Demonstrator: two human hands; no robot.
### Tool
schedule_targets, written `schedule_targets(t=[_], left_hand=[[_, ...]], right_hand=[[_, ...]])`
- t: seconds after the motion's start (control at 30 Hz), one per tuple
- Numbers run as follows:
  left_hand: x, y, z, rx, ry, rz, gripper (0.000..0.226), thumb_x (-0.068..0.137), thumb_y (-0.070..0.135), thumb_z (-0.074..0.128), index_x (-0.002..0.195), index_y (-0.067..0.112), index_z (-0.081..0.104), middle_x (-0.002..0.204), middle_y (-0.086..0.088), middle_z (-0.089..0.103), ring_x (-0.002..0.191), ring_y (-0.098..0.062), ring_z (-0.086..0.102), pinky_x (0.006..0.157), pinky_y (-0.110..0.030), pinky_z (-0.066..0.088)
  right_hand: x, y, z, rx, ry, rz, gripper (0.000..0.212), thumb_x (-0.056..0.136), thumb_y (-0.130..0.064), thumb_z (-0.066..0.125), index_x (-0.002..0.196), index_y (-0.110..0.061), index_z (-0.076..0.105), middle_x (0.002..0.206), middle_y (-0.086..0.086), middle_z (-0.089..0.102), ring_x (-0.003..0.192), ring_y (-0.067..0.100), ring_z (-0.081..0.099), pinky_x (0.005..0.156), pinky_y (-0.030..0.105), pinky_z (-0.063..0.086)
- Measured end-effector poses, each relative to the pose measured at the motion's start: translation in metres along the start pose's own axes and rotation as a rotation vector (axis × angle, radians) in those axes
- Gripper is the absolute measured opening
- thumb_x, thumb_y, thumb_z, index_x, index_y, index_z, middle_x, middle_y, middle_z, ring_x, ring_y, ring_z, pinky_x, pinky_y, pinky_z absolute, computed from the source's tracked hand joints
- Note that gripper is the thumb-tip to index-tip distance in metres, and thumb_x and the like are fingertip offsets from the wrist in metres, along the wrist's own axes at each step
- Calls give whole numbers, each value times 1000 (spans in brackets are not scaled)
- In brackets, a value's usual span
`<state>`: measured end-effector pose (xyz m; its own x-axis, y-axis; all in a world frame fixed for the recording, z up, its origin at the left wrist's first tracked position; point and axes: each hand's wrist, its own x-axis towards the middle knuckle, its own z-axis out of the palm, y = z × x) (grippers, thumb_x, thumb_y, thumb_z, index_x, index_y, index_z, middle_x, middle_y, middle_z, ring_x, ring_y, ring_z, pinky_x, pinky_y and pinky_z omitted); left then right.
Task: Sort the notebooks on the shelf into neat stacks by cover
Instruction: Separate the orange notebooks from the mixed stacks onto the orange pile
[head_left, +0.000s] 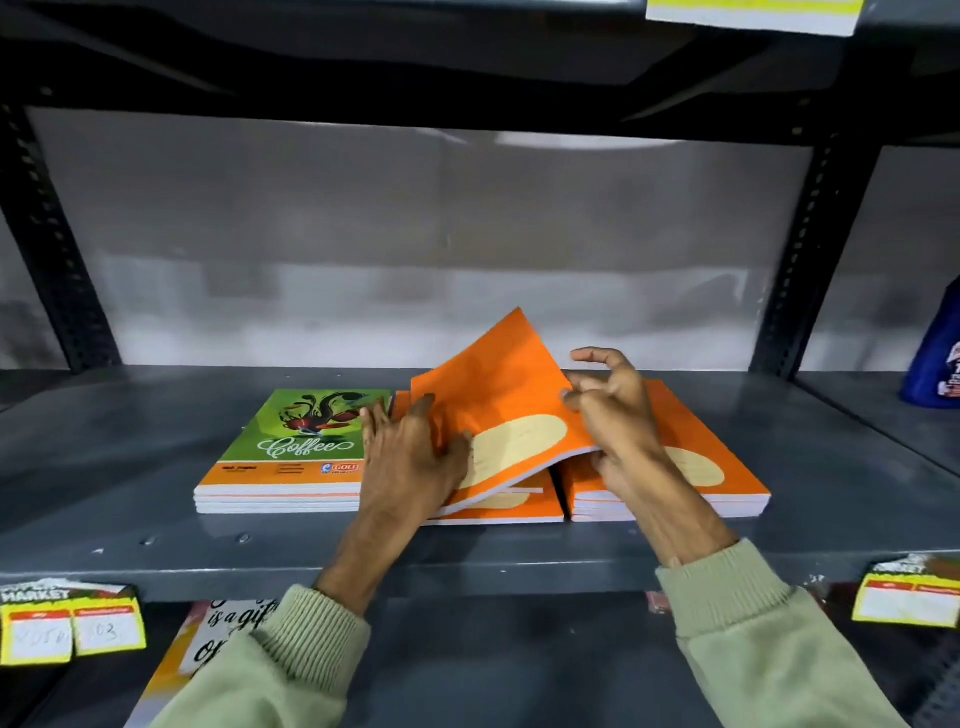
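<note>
Three low stacks of notebooks lie side by side on the grey metal shelf (130, 431). The left stack (291, 457) shows a green "Coffee" cover. The middle stack (519, 506) and the right stack (717, 467) show orange covers with a cream oval. An orange notebook (498, 395) is tilted up over the middle stack, far corner raised. My right hand (618, 415) grips its right edge between thumb and fingers. My left hand (415, 457) lies on the notebook's left part with the fingers spread, thumb on the cover.
Dark perforated uprights (47, 249) frame the bay on both sides, and a shelf runs overhead. A blue item (935, 353) stands at the far right. Yellow price tags (67, 623) hang on the shelf's front lip. Printed notebooks (218, 639) lie on the shelf below.
</note>
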<state>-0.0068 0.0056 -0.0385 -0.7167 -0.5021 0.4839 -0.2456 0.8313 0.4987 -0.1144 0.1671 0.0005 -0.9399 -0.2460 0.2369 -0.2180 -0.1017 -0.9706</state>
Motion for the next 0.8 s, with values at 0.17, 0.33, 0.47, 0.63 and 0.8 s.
schedule_targets(t=[0.17, 0.33, 0.47, 0.63, 0.8], left_hand=[[1, 40, 10, -519, -29, -47, 35, 89, 34, 63, 121, 19, 62, 101, 9, 69, 98, -15, 68, 80, -20, 54], [2, 84, 44, -894, -90, -147, 28, 88, 5, 64, 92, 32, 68, 73, 31, 72, 74, 4, 72, 62, -15, 56], [0, 99, 63, -713, -133, -56, 23, 89, 6, 62, 104, 23, 68, 95, 10, 76, 85, -10, 73, 72, -29, 61], [4, 104, 70, -340, -173, 81, 13, 89, 13, 58, 98, 8, 66, 86, -6, 73, 74, -20, 69, 60, -26, 54], [3, 105, 64, -299, -235, 84, 26, 94, 35, 54, 97, 11, 64, 84, -1, 69, 77, -18, 67, 64, -30, 54]], right_hand=[[14, -7, -64, 127, 193, 125, 42, 82, 13, 58, 94, -27, 64, 86, 6, 75, 84, 29, 69, 86, 53, 58], [17, -1, -113, 73, 216, 97, 36, 85, 9, 60, 103, -22, 60, 97, 11, 76, 74, 22, 69, 67, 39, 59], [22, 5, -135, -199, 237, 16, 33, 87, 2, 61, 108, -23, 58, 94, 8, 77, 86, 20, 71, 56, 18, 47], [19, 21, -145, -745, 111, -59, 27, 90, -6, 56, 111, -23, 60, 112, 6, 76, 94, 23, 69, 84, 31, 55], [14, 21, -143, -1073, 97, -146, 26, 98, -29, 49, 121, -21, 60, 112, 4, 70, 123, 32, 48, 104, 44, 31]])
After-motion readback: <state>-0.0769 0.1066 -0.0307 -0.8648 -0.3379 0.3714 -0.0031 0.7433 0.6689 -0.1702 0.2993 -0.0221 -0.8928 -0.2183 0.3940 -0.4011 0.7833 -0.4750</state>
